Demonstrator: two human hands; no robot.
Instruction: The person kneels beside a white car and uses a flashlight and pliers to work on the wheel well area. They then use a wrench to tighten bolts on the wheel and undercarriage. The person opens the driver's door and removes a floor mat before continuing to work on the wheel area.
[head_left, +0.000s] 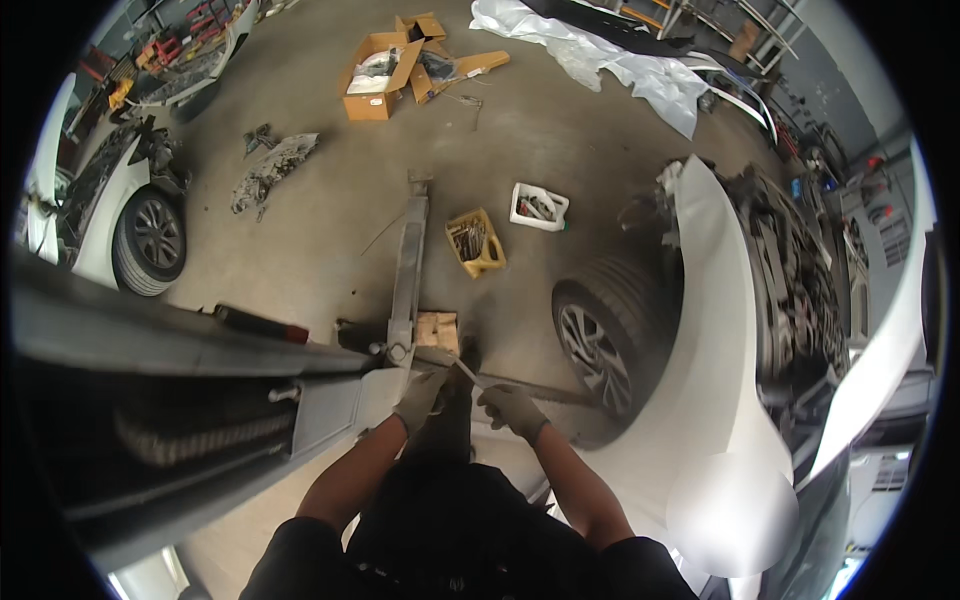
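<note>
My right hand (512,410), in a grey-green work glove, is closed around one end of a slim, pale metal-looking strip (467,372). The strip slants up and left, with its far end in front of my dark trouser leg. My left hand (422,398), gloved alike, is beside it on the left with its fingers curled; what lies in them is hidden. Between the hands runs my leg. Just beyond the left hand are the foot of a grey steel lift arm (408,270) and a brown cardboard piece (437,331) on the floor.
Close on the right stands a white car with its front wheel (598,345) and bare engine bay. A grey lift post (330,410) rises at left. Ahead lie a yellow tool container (475,243), a white container (540,206) and an open cardboard box (378,75). Another car's wheel (150,240) is far left.
</note>
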